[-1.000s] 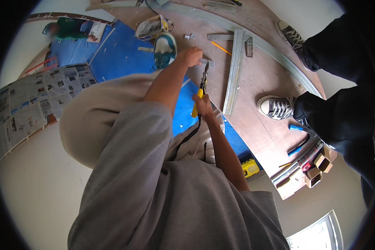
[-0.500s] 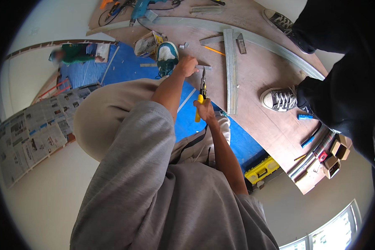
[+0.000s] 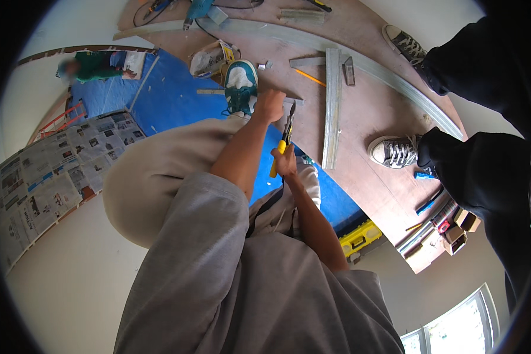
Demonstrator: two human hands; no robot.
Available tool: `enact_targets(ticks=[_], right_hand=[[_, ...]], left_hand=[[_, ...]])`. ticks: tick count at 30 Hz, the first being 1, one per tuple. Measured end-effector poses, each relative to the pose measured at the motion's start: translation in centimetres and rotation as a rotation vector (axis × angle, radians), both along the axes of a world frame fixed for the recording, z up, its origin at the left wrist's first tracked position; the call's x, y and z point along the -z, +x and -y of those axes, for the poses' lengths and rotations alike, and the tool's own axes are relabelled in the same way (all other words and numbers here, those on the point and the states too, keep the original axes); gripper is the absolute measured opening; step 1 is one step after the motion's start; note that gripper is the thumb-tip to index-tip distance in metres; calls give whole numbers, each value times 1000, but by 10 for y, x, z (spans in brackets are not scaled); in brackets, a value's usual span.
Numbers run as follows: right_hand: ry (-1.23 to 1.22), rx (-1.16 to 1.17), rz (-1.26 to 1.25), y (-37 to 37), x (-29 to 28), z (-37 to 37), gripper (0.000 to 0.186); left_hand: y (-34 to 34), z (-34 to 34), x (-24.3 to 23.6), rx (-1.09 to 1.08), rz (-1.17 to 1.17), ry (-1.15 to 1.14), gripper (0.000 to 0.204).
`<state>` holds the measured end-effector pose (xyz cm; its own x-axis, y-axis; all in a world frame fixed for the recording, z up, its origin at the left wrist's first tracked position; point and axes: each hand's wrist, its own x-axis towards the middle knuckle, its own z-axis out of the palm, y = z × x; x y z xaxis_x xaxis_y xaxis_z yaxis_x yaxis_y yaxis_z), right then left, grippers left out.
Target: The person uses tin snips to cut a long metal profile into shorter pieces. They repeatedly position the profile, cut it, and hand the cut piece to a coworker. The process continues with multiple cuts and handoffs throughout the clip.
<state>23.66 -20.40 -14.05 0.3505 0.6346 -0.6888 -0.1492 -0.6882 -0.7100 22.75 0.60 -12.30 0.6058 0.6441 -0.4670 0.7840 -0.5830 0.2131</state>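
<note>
My left hand (image 3: 269, 106) is closed on a narrow metal strip (image 3: 295, 101) beside my teal and white shoe (image 3: 241, 85). A similar metal piece (image 3: 209, 91) shows on the shoe's other side, in line with it; whether they are one length is hidden. My right hand (image 3: 285, 160) grips yellow-handled tin snips (image 3: 285, 140), their jaws pointing away from me near the strip's free end. Just right of the snips, a long galvanized metal channel (image 3: 331, 112) lies on the brown board.
Another person's sneakers (image 3: 393, 151) stand on the board (image 3: 360, 144) at right. Beyond are a pencil (image 3: 310, 77), a short metal piece (image 3: 349, 71), a long curved-looking channel (image 3: 389, 65), a box (image 3: 211, 59) and a teal power tool (image 3: 197, 10). A yellow level (image 3: 360, 237) lies lower right.
The view has shifted slightly. My left hand has turned, its knuckles now covering more of the strip. The snips' tips have drawn slightly back from the strip. The other person's feet stay put.
</note>
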Motion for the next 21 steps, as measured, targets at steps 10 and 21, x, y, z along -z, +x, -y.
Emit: enact_targets(ticks=[10, 21], right_hand=[[26, -66, 1, 10, 22, 10, 60], [17, -7, -145, 10, 5, 1, 57]], left_hand=[[-24, 113, -6, -624, 614, 230, 39], [-87, 174, 9, -1355, 524, -1182, 114]])
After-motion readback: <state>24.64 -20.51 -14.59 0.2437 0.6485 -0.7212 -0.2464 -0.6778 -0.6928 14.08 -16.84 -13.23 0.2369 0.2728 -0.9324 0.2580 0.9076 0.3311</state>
